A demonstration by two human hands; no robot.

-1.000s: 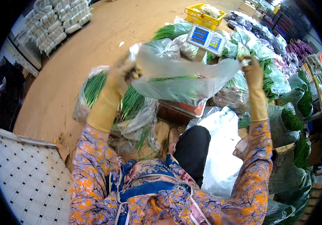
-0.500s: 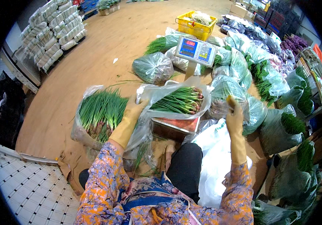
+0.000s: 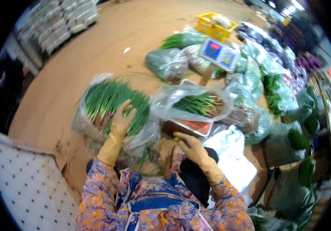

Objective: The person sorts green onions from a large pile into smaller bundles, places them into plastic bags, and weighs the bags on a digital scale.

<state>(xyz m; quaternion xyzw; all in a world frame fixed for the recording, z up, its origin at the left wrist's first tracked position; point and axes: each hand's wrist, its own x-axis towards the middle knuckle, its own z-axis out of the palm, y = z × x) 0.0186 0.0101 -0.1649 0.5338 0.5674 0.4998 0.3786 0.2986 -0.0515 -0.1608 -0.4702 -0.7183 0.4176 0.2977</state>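
Clear bag [image 3: 164, 101] let go, left borne by scale [image 3: 197, 126]; L hand [image 3: 122, 120] moved nr adj. spring onions [image 3: 109, 96], R hand [image 3: 193, 148] lowered; both grips part-open, nothing seen held.

- Left glove [image 3: 122, 119] and right glove [image 3: 194, 151]: mustard tan, brighter yellow at the fingertips
- Sleeves [image 3: 100, 186]: lavender and orange patches crossed by dark, branch-like lines
- Apron [image 3: 157, 204]: plain blue band, pink-toned floral print, white edging
- Trousers [image 3: 191, 184]: black
- Scallions on the scale [image 3: 196, 104]: deep green leaves, pale stems, reddish-brown bulbs
- Bag around them [image 3: 168, 98]: milky, see-through
- Scale platform [image 3: 194, 125]: orange-red, whitish rim
- Scale display [image 3: 219, 54]: blue panels in pale grey, glowing red digits
- Basket [image 3: 211, 30]: bright yellow
- Sack [image 3: 233, 163]: white
- Floor [image 3: 77, 57]: sandy brown
- Tiles [image 3: 26, 184]: white, dotted with small black diamonds
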